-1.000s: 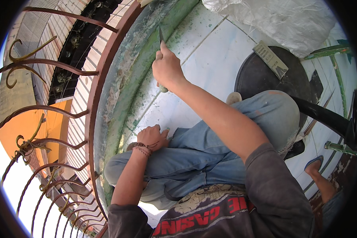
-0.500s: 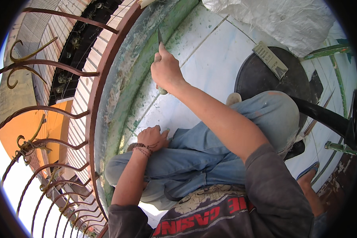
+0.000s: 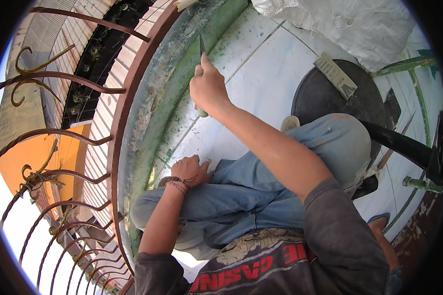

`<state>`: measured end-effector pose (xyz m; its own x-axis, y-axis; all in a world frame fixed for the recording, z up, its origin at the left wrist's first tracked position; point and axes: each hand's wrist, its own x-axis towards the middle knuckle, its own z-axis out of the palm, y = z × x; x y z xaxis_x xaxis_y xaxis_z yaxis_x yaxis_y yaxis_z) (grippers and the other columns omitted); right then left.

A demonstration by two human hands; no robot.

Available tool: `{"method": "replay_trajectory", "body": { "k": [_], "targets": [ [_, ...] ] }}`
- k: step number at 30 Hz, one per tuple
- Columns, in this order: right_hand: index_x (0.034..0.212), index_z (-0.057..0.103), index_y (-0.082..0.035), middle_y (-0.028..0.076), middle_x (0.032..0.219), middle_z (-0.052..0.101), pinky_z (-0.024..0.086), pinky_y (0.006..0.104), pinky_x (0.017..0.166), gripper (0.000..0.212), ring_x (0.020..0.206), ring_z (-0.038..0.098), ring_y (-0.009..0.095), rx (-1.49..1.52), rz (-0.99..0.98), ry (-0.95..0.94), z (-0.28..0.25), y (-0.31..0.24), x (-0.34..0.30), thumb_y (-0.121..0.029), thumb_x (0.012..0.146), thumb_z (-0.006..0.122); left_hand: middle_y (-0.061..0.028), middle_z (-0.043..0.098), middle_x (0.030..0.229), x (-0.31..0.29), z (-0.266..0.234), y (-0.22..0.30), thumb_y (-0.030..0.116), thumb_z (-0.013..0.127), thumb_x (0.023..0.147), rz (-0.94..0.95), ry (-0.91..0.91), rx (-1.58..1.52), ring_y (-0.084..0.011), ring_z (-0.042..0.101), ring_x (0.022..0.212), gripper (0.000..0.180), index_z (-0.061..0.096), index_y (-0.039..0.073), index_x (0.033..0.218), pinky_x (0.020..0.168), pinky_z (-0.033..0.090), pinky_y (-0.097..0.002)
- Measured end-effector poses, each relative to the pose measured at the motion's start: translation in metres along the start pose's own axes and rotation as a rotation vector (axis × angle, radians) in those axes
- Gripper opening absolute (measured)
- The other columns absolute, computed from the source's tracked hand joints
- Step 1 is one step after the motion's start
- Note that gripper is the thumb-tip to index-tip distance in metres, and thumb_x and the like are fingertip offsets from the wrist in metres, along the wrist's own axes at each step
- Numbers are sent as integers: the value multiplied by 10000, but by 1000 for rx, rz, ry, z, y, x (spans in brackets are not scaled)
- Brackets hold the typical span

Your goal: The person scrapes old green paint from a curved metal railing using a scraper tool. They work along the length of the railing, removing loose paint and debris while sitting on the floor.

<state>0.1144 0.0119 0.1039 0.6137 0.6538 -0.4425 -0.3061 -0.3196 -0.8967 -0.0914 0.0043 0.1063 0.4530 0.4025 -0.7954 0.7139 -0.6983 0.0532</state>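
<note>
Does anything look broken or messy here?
Yes. The paint on the green curb looks patchy and worn, and green flecks litter the white tiles beside it, untidy against the pale floor, near the right hand holding a knife.

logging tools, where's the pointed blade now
In the head view, the pointed blade is above and left of centre, jutting from the right hand over the green ledge.

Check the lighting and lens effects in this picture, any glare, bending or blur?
All in the head view: daylight, the sky blown out to white at lower left; corners fall to black; the railing curves, though how much is lens distortion I can't tell; the right hand and knife look fairly sharp; the white sack is bright, the black disc dark.
</note>
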Motion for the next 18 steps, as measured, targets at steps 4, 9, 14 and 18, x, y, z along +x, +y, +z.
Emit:
{"method": "replay_trajectory", "body": {
  "k": [4,9,14,18],
  "targets": [
    [1498,216,41,269,1297,561,460,410,999,632,1183,563,384,27,-11,-8,0,3,8,-70,914,430,-242,692,957,0,-3,2,495,505,919,-10,-23,17,-380,669,950,526,659,-4,982,858,517,-473],
    [1489,234,55,280,1286,559,480,428,962,595,1125,590,400,34,-13,3,-5,3,10,-72,933,405,-242,692,957,0,-2,2,494,502,921,-3,-15,3,-381,672,938,526,661,-4,976,850,520,-473],
    [1495,214,48,286,1242,576,583,400,683,586,1024,652,367,70,86,-52,-20,-19,2,-92,955,393,-242,693,945,0,1,1,492,502,922,3,3,8,-383,674,925,524,663,-6,958,843,521,-475],
    [1501,193,44,304,1204,581,579,400,692,585,940,676,351,20,23,-38,-4,-10,-2,-101,969,391,-243,694,936,0,0,2,493,508,919,16,13,1,-386,673,927,525,664,-6,956,846,520,-472]
  ]
}}
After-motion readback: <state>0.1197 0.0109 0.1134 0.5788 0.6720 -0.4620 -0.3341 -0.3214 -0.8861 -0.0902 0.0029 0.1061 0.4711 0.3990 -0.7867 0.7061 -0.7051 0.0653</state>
